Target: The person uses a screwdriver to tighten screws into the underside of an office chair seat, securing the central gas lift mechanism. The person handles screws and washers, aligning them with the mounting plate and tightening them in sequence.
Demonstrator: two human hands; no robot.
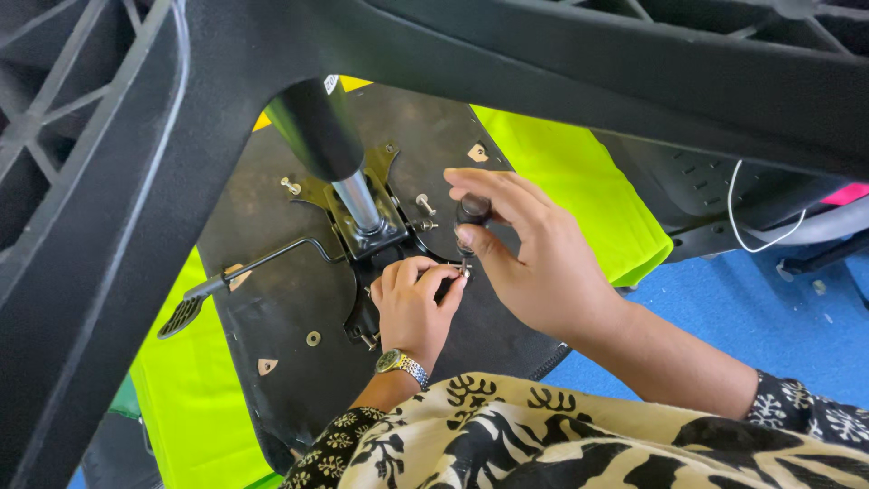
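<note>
A furniture assembly workshop or factory floor. An office chair seat point(272, 299) lies upside down, its black underside bearing a metal tilt mechanism point(367, 226), gas-lift column point(330, 145) and lever point(244, 272). Above the seat looms the black star base point(543, 63). Beside the seat, blue floor point(742, 317); beyond it, further black chair parts point(688, 190). Lime-green upholstery point(561, 181) edges the seat.

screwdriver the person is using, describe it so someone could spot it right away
Start at the black underside of the upturned chair seat and the metal plate around its shiny column. Just right of that plate, the right hand pinches a stubby screwdriver upright. Its rounded black handle sets it apart from the bare silver bolts nearby.
</note>
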